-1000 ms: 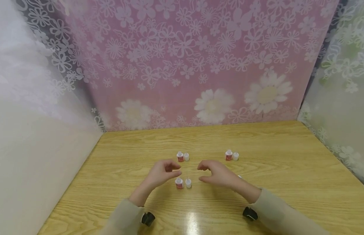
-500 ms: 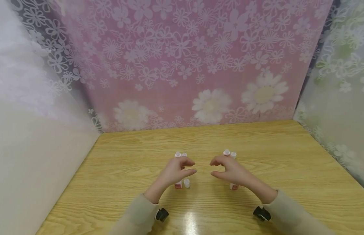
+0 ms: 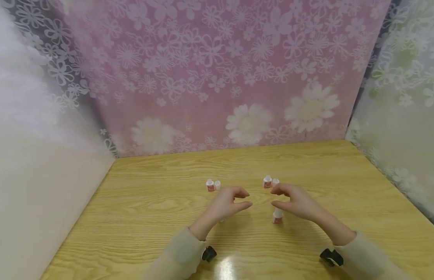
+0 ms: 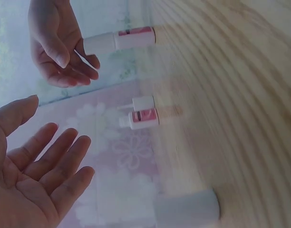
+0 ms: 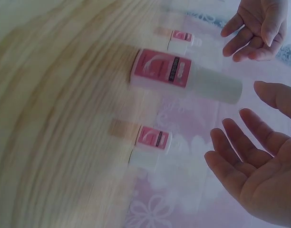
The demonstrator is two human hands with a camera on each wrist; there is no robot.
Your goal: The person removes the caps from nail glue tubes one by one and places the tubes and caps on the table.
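Note:
My left hand (image 3: 228, 202) hovers over the table, fingers loosely bent and thumb apart, holding nothing. It hides the near-left bottle; a sliver of white cap (image 3: 222, 221) shows below the wrist. My right hand (image 3: 296, 201) has the same loose pose, also holding nothing. Close to its thumb in the head view stands a small white bottle with a red label (image 3: 278, 217); the right wrist view shows its white cap (image 5: 218, 86) on. Farther back are two uncapped bottles, a left one (image 3: 210, 186) and a right one (image 3: 267, 182), each beside its brush cap.
The wooden table (image 3: 150, 217) reaches a pink flowered curtain (image 3: 217, 77) at the back. Pale sheets hang on the left and right sides. Black straps (image 3: 331, 257) sit at both wrists. The far-left cap (image 3: 217, 185) and far-right cap (image 3: 275, 182) stand upright.
Both hands have moved rightward, still empty. The left hand has come to cover the near-left bottle, while the near-right bottle has come into sight. The head view has shifted slightly.

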